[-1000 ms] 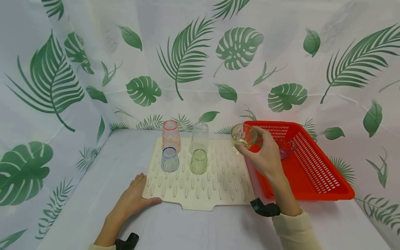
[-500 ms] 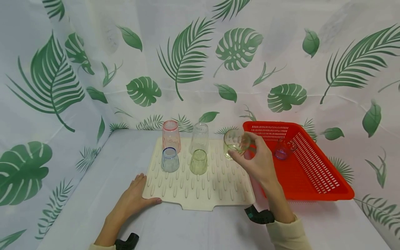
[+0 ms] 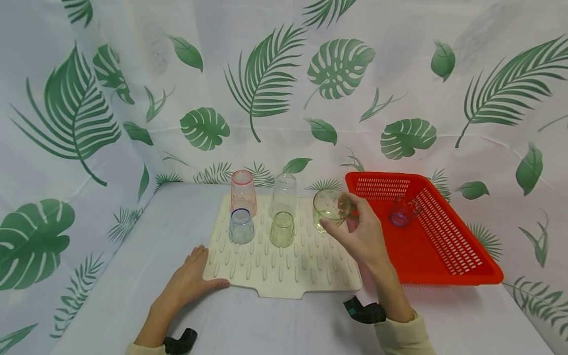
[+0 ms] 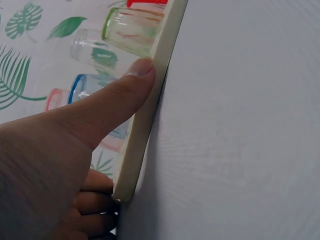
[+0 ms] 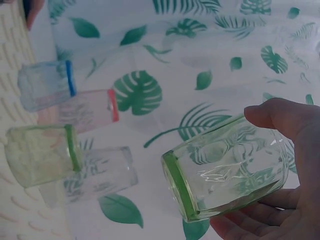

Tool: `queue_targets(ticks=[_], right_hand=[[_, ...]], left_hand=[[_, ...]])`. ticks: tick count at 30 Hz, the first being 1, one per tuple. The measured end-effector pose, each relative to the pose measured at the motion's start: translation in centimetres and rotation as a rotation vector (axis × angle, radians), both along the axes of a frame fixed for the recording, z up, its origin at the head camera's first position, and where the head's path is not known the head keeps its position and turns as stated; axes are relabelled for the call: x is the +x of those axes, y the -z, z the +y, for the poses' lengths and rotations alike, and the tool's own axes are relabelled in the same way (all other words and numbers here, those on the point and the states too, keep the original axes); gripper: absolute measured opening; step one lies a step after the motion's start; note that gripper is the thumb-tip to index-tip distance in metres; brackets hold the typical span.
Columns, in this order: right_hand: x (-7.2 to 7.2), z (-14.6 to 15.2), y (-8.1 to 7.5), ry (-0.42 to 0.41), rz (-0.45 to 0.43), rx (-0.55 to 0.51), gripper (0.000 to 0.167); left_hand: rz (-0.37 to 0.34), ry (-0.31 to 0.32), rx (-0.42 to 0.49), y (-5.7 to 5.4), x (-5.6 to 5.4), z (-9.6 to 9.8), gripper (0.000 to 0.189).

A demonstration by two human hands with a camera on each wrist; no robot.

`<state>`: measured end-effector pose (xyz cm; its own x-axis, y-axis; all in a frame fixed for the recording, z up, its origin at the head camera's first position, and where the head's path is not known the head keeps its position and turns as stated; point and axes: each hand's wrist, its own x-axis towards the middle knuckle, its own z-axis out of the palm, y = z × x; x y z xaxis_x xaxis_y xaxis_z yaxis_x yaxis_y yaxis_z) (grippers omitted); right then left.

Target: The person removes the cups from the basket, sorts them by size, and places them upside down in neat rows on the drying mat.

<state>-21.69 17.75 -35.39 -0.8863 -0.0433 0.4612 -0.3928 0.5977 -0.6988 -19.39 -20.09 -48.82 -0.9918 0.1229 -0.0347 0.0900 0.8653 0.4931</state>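
Observation:
A pale green glass tumbler [image 3: 327,209] is held by my right hand [image 3: 365,234] above the right part of the cream ribbed mat [image 3: 284,273]. Thumb and fingers grip the tumbler from its right side, its wide mouth upward and its thick green base [image 5: 180,187] low in the right wrist view. My left hand [image 3: 186,276] rests at the mat's front left corner. Its straight thumb [image 4: 120,97] touches the front edge and its fingers lie along the left side. Standing on the mat, narrow ends up, are pink [image 3: 243,195], clear [image 3: 284,195], blue [image 3: 241,228] and green [image 3: 282,230] glasses.
Right of the mat stands a red plastic basket [image 3: 457,217] with perforated walls. A purplish glass [image 3: 401,214] lies inside it near the back; a second piece cannot be told apart. A leaf-patterned cloth [image 3: 266,98] hangs behind the white-covered table [image 3: 266,325].
My right hand has carried the green tumbler left and a little downward, from the basket's left rim to above the mat. The left hand and the standing glasses stay put.

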Motion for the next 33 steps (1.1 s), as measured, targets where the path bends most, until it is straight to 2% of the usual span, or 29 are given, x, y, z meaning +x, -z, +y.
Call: queue_targets(ticks=[6, 15, 21, 28, 33], right_hand=[[0.0, -0.2, 0.1, -0.021, -0.022, -0.015, 0.075], [0.2, -0.3, 0.1, -0.017, -0.035, -0.016, 0.076], [0.0, -0.4, 0.2, -0.05, -0.049, -0.032, 0.072], [0.0, -0.4, 0.4, -0.062, -0.03, -0.024, 0.073], [0.1, -0.6, 0.5, -0.061, -0.033, -0.011, 0.074]], left_hand=[[-0.023, 0.0, 0.001, -1.0, -0.2, 0.4, 0.116], [0.005, 0.007, 0.059, -3.9, -0.1, 1.5, 0.109], [0.035, 0.047, 0.141, -5.9, -0.1, 2.3, 0.109], [0.111, 0.121, 0.235, -7.4, -0.4, 3.6, 0.103], [0.127, 0.148, 0.265, -8.6, -0.4, 4.9, 0.101]])
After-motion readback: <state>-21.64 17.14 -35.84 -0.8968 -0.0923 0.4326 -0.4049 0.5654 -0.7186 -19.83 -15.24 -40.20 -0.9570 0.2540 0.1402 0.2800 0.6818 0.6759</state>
